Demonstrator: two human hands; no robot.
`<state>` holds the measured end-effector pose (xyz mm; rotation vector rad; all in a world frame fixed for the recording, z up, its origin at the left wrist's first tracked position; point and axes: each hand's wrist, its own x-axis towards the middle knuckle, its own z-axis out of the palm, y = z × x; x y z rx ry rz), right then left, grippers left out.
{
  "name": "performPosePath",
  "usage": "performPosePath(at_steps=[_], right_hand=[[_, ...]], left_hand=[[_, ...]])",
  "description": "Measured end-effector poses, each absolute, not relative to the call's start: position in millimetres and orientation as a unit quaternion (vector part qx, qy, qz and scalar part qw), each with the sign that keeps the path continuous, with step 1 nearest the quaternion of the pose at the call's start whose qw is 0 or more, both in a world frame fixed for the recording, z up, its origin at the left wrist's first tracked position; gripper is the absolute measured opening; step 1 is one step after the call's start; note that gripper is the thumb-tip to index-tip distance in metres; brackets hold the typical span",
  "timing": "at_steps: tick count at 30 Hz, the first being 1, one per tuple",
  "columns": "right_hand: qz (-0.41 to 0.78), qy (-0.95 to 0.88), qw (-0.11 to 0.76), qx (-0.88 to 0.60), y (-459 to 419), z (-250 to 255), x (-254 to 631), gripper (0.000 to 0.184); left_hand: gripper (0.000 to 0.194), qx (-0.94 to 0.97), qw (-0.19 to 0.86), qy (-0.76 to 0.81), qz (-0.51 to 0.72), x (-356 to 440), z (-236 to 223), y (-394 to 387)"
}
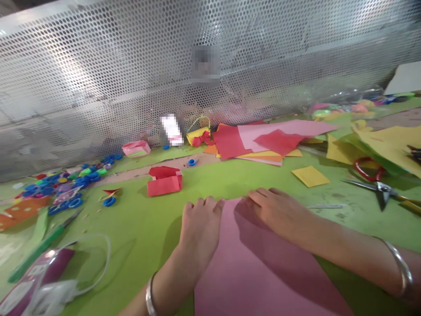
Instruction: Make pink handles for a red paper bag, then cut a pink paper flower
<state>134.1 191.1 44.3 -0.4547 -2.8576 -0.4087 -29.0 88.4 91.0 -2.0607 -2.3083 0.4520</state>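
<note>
A large pink paper sheet (263, 276) lies in front of me on the green tabletop, its far end narrow. At its far left corner is my left hand (201, 224), fingers curled and thumb against the edge. My right hand (278, 210) has its bent fingers closed at the far right corner and casts a shadow over the sheet. The fingertips of both hands are partly hidden. Beyond my left hand sits a small folded red paper box (165, 186). A yellow paper square (310, 176) lies beyond my right hand.
Red-handled scissors (383, 188) lie open at right, near yellow paper (391, 140). Stacked coloured sheets (230, 142) and a small yellow paper bag (197, 136) stand near the perforated metal panel (131, 79). At left are a green cutter (39, 252), a white cable (108, 250) and blue rings (75, 202).
</note>
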Motion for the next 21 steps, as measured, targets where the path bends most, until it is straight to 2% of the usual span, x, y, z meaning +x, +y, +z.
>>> performPosePath(at_steps=[6, 10, 13, 16, 19, 21], right_hand=[[-0.135, -0.977, 0.075, -0.145, 196.1, 38.5, 137.2, 0.019], [-0.133, -0.978, 0.086, -0.139, 196.5, 39.9, 140.0, 0.02], [-0.107, -0.975, 0.105, -0.162, 197.8, 42.9, 140.1, 0.023], [-0.053, -0.973, 0.123, -0.189, 201.9, 46.6, 137.7, 0.023], [0.032, -0.965, 0.121, -0.229, 207.9, 48.3, 135.3, 0.019], [0.073, -0.955, 0.12, -0.262, 212.0, 48.6, 135.0, 0.013]], left_hand=[[0.037, -0.616, -0.007, -0.766, 0.186, -46.8, 110.9, 76.2], [0.036, -0.553, 0.005, -0.808, 0.203, -63.9, 118.4, 68.2], [0.032, -0.526, 0.012, -0.845, 0.096, -70.3, 112.0, 72.1], [0.027, -0.551, -0.038, -0.832, -0.047, -68.7, 99.1, 81.5], [0.017, -0.577, -0.1, -0.807, -0.078, -65.6, 88.9, 87.4], [0.019, -0.583, -0.123, -0.798, -0.086, -65.9, 86.3, 87.7]])
